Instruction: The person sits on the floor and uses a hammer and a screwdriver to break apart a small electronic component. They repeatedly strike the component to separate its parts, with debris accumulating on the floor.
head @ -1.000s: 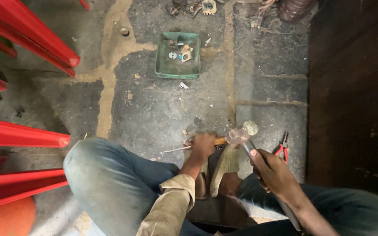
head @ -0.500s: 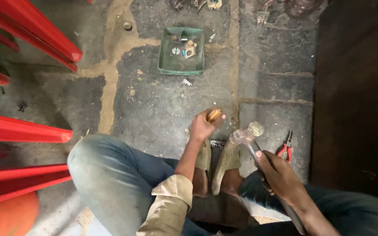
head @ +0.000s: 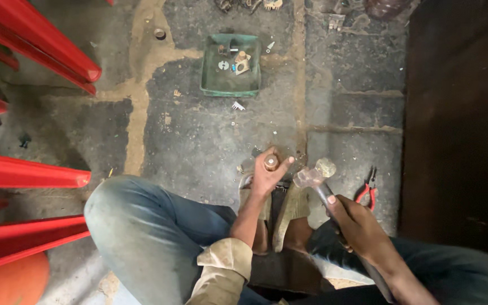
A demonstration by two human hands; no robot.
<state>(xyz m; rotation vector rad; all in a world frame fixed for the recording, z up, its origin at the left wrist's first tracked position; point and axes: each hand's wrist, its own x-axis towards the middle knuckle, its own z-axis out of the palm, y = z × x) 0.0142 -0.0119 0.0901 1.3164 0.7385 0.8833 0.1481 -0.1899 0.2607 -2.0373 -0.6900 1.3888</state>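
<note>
Left hand [head: 266, 175] closed about a small copper-coloured cylinder [head: 271, 162], raised clear of the floor; right hand [head: 357, 223] grips a hammer [head: 316, 174], its head just beside the cylinder, not touching; red pliers [head: 366, 194] lie beyond; no blow landing.

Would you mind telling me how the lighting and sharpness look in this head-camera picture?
Head view: soft, even light on the floor, no glare; the right side falls into deep shadow; the tray and left hand are fairly sharp; the hammer head looks slightly soft.
</note>
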